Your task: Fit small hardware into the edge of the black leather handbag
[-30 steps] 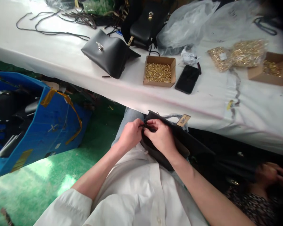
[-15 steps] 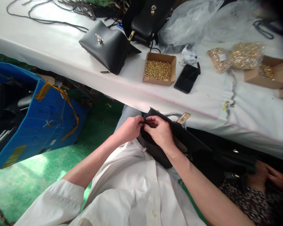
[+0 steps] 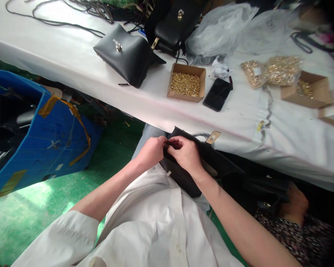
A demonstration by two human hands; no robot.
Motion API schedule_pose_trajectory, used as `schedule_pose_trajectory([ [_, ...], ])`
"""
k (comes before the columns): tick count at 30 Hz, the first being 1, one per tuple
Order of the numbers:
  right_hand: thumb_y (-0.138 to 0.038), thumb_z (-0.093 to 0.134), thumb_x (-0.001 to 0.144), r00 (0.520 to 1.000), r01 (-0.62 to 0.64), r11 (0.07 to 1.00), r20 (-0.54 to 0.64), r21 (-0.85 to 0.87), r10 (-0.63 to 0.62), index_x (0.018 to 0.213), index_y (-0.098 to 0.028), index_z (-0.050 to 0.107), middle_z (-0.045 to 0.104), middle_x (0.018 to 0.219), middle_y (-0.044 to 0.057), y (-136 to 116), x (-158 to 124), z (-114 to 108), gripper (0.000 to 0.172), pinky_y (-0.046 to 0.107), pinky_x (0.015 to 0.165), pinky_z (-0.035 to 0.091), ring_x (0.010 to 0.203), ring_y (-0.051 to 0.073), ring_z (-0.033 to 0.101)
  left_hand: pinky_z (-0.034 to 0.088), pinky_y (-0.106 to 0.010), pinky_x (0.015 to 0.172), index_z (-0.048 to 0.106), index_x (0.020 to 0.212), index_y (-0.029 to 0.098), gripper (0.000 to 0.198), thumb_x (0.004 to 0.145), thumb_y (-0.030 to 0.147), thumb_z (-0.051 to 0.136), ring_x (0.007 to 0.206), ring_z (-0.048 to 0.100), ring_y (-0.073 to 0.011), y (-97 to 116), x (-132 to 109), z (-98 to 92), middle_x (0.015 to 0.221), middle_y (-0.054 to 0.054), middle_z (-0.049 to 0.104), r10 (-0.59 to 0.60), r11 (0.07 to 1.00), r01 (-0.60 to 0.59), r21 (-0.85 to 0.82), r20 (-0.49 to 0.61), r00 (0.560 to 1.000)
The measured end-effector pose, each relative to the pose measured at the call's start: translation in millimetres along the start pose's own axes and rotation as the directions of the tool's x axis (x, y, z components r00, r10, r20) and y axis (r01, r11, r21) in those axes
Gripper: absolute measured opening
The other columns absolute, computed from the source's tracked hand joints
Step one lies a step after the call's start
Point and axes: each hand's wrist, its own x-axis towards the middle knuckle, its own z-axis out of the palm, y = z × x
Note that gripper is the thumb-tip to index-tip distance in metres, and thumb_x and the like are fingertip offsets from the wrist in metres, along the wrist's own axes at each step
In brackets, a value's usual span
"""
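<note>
A black handbag (image 3: 183,179) rests in my lap, tilted against the table edge, its flap open toward the table. A gold clasp plate (image 3: 213,137) sticks up from the flap. At the bag's left end my left hand (image 3: 153,151) is closed, thumb and forefinger pinching its dark edge. Right beside it, my right hand (image 3: 186,152) pinches the same spot, its fingers bent over the bag's opening. The fingertips of both hands nearly meet, and the small dark part between them is mostly hidden.
On the white-covered table (image 3: 233,129) stand another black handbag (image 3: 125,55), a cardboard box of gold fittings (image 3: 172,91), a phone (image 3: 217,94) and bagged gold fittings (image 3: 284,69). A blue bin (image 3: 64,133) is at left. A co-worker's hand (image 3: 296,204) is at right.
The view has shifted slightly, so the table things at right appear further left. My hands keep their pinch at the same end of the handbag. The co-worker's hand has moved.
</note>
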Motion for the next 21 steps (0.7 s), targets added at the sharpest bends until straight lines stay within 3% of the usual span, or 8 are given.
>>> schedule_pose_trajectory([
  [6,-0.028,0.082,0.084,0.999,0.022,1.0,0.037,-0.013,-0.021,0.104,-0.021,0.083,0.086,0.103,0.007,1.0,7.1,-3.0,0.021,0.038,0.088,0.065,0.094,0.026,0.081,0.042,-0.029,0.064,0.078,0.097,0.015,0.031,0.098,0.004,0.05,0.07,0.063,-0.019,-6.4,11.0,-3.5,0.08,-0.006,0.074,0.052,0.999,-0.052,-0.014,0.008,0.999],
  [12,-0.026,0.081,0.084,0.999,0.028,0.999,0.026,-0.025,-0.027,0.103,-0.021,0.082,0.085,0.103,0.007,3.4,8.9,-3.7,0.02,0.037,0.088,0.065,0.093,0.026,0.081,0.046,-0.03,0.069,0.082,0.099,0.017,0.032,0.099,0.006,0.052,0.078,0.071,-0.0208,-18.7,17.6,2.5,0.087,-0.007,0.079,0.103,0.994,-0.103,-0.036,-0.013,0.995],
  [16,-0.026,0.082,0.083,0.999,0.016,1.0,0.032,0.011,-0.017,0.106,-0.022,0.081,0.085,0.105,0.007,3.4,9.2,-3.5,0.023,0.037,0.09,0.066,0.095,0.026,0.082,0.05,-0.032,0.076,0.083,0.103,0.022,0.028,0.1,0.012,0.056,0.088,0.076,-0.025,-23.5,19.6,5.6,0.095,-0.007,0.082,0.059,0.998,-0.058,0.036,-0.025,0.998],
  [21,-0.027,0.085,0.082,0.999,0.008,1.0,0.045,-0.004,-0.008,0.107,-0.023,0.081,0.086,0.106,0.007,0.4,8.9,-5.1,0.026,0.038,0.09,0.067,0.095,0.028,0.082,0.047,-0.034,0.068,0.082,0.104,0.024,0.025,0.101,0.016,0.058,0.085,0.074,-0.0271,-19.1,24.0,0.6,0.092,-0.007,0.082,0.009,0.991,-0.011,0.135,0.016,1.0],
])
